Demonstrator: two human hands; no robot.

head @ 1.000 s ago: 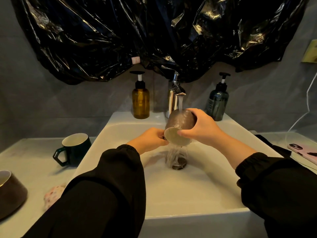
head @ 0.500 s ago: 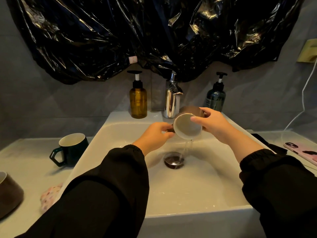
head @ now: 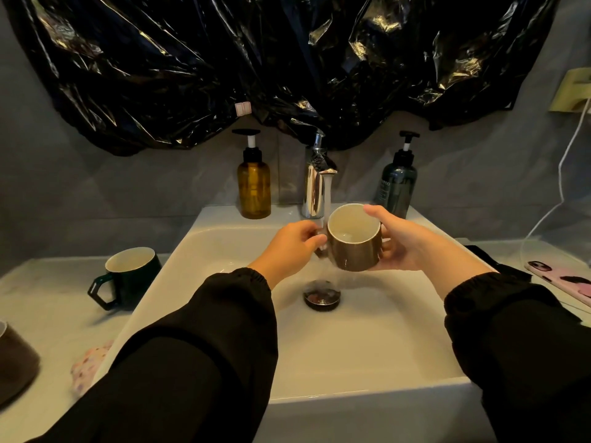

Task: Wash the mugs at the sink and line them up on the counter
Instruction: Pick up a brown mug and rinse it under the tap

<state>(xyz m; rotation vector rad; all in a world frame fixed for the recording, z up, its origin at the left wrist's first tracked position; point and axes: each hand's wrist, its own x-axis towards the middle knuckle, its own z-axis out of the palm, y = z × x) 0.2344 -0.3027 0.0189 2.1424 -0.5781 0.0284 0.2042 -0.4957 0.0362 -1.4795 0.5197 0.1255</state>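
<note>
Your right hand (head: 403,246) cups the mug (head: 355,254), left hand (head: 287,247) pinches its handle; mouth up, rim just right of the faucet (head: 314,190) stream (head: 327,199).

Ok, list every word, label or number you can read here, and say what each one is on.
"POO": end of a longer word, on the dark pump bottle; its start curves out of sight.
Fainter print below it on that bottle: too small to read.
White tag on the black plastic sheet: pinkish marks, too blurred to read.
Amber pump bottle, brown mug, green mug: no text visible.
</note>
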